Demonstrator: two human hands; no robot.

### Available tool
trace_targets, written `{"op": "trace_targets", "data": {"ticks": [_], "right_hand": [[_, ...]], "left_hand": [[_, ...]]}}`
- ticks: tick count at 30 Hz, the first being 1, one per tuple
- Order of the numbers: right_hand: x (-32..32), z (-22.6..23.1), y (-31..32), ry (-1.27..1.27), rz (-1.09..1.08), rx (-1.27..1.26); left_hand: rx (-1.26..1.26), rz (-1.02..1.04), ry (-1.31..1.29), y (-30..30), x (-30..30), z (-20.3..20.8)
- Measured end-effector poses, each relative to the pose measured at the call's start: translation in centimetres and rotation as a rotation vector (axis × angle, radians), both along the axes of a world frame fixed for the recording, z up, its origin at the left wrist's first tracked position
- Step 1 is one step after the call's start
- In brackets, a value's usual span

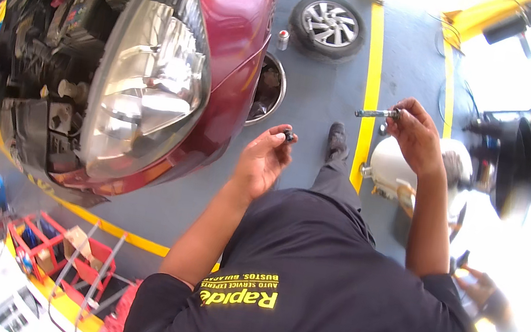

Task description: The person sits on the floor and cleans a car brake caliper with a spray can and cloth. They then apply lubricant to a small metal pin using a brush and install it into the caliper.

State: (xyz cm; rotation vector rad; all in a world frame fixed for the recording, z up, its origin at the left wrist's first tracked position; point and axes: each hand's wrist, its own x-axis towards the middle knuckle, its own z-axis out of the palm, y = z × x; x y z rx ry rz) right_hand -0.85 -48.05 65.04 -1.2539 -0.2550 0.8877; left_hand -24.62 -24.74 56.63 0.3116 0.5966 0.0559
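In front of my body I hold up both hands, apart from each other. Between the thumb and fingers of my left hand (262, 160) is a small black part (288, 135), perhaps rubber; its exact kind is too small to make out. My right hand (417, 136) pinches a slim metal pin (374, 114) by one end. The pin lies nearly level and points left, its shaft dark and smeared in places. A red car (233, 43) stands to the left with its engine bay uncovered, close to my left hand.
A wheel with a tyre (329, 27) lies on the floor ahead, a spray can (283, 40) beside it. A round pan (280, 92) sits by the car. At right are a white tank (394, 162) and another person's hand (478, 290). A red rack (48, 243) stands lower left.
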Motion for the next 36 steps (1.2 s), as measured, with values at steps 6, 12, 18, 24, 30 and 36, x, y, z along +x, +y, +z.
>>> {"op": "trace_targets", "data": {"ticks": [6,12,18,24,30,36], "right_hand": [[16.3,-9.8,4.0,0.067,0.256,-0.125],[24.8,-14.6,10.0,-0.251,0.641,-0.198],[31.0,-20.2,16.3,-0.247,0.763,-0.207],[35.6,-28.6,25.0,-0.209,0.939,-0.247],[37.8,-40.9,35.5,-0.325,1.307,-0.160],[38.9,-51.8,42.3,-0.367,1.566,-0.005]], "left_hand": [[0.347,0.230,0.435,-4.2,6.2,-12.3],[0.278,0.333,0.675,-5.0,8.4,-16.8],[0.189,0.494,0.790,0.1,14.8,-24.7],[0.160,0.698,0.784,10.2,17.6,-37.7],[0.202,1.025,0.731,20.2,17.1,-47.8],[0.519,1.137,0.339,24.6,18.2,-55.1]]}}
